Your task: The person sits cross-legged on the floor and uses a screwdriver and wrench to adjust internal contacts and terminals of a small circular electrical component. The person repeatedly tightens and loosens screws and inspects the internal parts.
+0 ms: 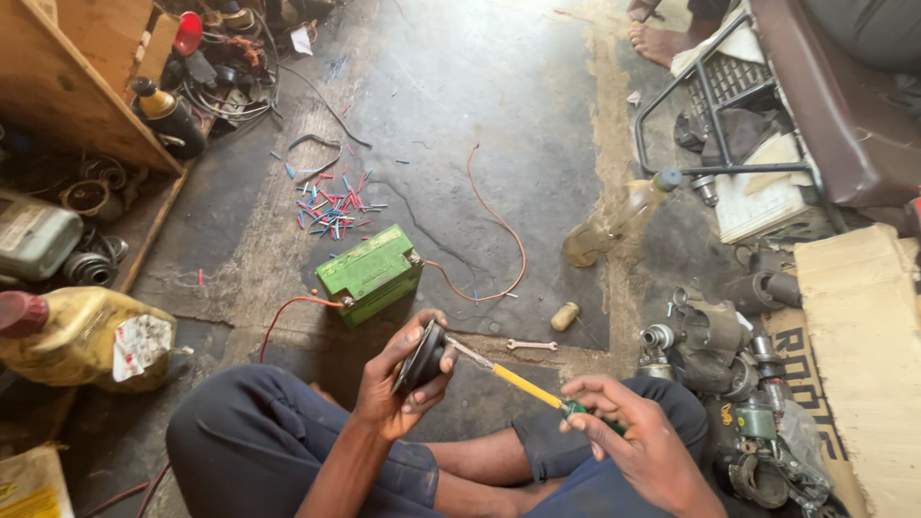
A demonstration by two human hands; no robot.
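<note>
I sit cross-legged on a concrete floor. My left hand (398,379) grips a round black disc-shaped part (423,357), like a small horn, held on edge above my lap. My right hand (633,436) holds a screwdriver (513,379) with a yellow shaft and green handle; its metal tip touches the disc's centre. Just beyond the disc a green rectangular battery (369,273) rests on the floor with thin red wires (494,240) running from both its ends.
A small spanner (531,344) and a pale cylinder (565,316) lie on the floor. Cut wire scraps (331,201) are scattered beyond the battery. A yellow jerrycan (86,336) stands left, a lying bottle (619,221) and engine parts (729,384) right. Another person's bare foot (662,40) shows top right.
</note>
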